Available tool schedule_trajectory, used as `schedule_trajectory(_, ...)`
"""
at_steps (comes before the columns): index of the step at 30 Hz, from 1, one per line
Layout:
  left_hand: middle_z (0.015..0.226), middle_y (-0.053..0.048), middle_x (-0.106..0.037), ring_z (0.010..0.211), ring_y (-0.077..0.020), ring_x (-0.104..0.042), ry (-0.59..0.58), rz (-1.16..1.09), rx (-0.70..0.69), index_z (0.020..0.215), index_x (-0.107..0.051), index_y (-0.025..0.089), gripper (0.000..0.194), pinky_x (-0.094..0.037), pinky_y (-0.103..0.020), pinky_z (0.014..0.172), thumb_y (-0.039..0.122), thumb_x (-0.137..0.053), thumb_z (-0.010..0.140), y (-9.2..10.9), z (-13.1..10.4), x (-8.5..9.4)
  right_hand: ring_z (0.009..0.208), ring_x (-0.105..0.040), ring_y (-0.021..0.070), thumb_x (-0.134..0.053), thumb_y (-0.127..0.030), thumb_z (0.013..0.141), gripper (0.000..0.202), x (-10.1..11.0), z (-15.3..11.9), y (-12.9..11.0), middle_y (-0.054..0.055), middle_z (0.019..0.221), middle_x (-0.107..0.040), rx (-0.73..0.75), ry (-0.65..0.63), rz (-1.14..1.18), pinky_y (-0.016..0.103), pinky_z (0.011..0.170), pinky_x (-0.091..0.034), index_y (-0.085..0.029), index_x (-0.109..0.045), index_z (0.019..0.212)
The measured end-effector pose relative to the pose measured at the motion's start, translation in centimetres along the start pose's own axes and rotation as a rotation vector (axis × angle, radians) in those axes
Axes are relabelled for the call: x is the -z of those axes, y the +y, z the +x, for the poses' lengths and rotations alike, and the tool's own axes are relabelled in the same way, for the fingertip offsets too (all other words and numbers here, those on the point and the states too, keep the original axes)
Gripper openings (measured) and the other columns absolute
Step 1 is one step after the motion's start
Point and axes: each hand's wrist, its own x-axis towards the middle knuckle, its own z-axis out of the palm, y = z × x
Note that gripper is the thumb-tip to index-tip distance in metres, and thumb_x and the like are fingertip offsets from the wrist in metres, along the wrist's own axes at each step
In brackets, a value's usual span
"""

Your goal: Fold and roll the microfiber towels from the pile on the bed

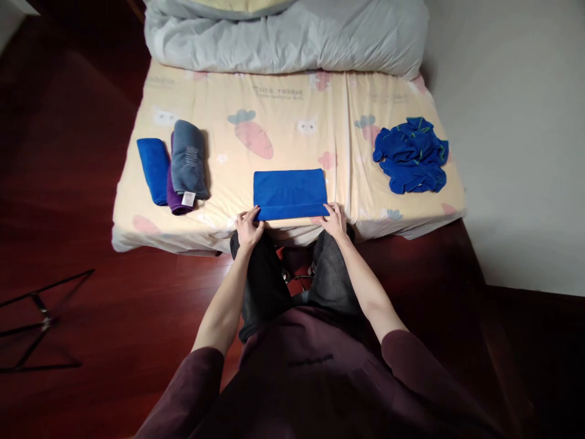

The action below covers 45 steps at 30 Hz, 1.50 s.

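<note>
maroon shirt (311, 372) faces a flat, oblong, bright-blue folded cloth (290, 190).

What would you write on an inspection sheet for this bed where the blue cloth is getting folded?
Surface: cream printed sheet on the bed, wrinkled toward the right.
Job's things: folded blue cloth, lying flat in a rectangle near the bed's front edge.
Clutter: crumpled blue cloth at right; blue bundle, purple bundle and gray bundle at left; bunched quilt behind.
Grips: left grip and right grip touch the folded cloth's near corners.
Cables: nothing seen for certain.
Surroundings: reddish floor, black stand at left, pale wall at right.
</note>
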Motion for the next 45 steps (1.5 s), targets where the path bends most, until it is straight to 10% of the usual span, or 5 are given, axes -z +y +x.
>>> schedule_trajectory(23,0.138,-0.009,-0.072,0.128,-0.0326,-0.057,0.139,-0.225,-0.049,0.135,-0.073,0.022,0.053,-0.043,-0.052,0.118,0.012,-0.051,0.088,-1.5,0.4,-0.7,0.137,-0.06,0.0251,-0.05,-0.006,0.089,0.05,-0.3,0.5,0.9,0.009,0.145,-0.07,0.175,0.148,0.273,0.046,0.125,-0.046,-0.018,-0.074,0.132)
schedule_trajectory(45,0.12,-0.018,-0.068,0.116,-0.0307,-0.065,0.204,-0.229,0.122,0.125,-0.061,0.017,0.039,-0.049,-0.047,0.108,0.045,-0.04,0.108,-2.6,0.9,-2.0,0.112,-0.069,0.0281,-0.046,-0.048,0.11,0.039,-1.0,0.7,1.5,0.016,0.115,-0.074,-0.046,0.084,0.274,0.044,0.107,-0.055,-0.018,-0.069,0.119)
